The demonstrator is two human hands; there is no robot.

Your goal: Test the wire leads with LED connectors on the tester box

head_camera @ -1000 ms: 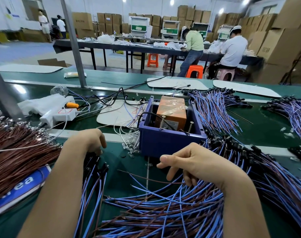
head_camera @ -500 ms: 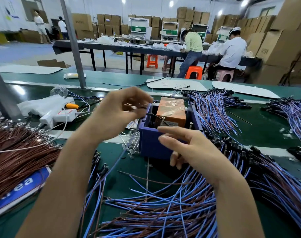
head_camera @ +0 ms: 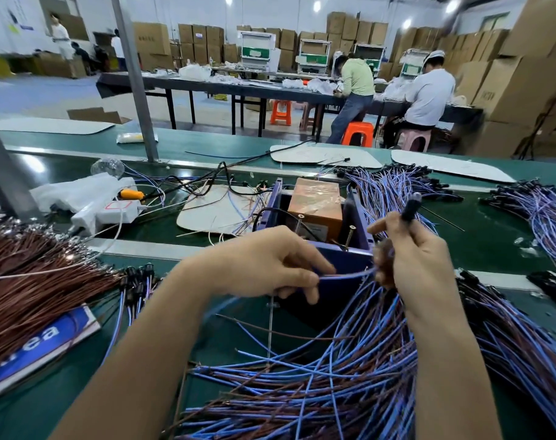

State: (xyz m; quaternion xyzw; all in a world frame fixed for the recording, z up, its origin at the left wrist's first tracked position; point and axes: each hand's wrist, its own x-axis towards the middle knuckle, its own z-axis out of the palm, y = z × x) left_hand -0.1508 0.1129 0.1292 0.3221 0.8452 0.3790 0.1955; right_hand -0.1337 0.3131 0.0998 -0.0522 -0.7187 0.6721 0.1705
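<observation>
Fingers (head_camera: 302,276) of your left hand (head_camera: 264,265) pinch a blue wire lead (head_camera: 349,274), and your right hand (head_camera: 419,258) is curled round a black LED connector (head_camera: 409,208). Half a second ago your left hand was up at the 10 o'clock rim of the tester box (head_camera: 360,217); now it sits at the box's 6 o'clock, and your right has lifted to the 4 o'clock corner. Between your hands the lead runs 9 to 3 o'clock along the box's near wall; the connector stands upright, tip toward 12 o'clock, blurred
</observation>
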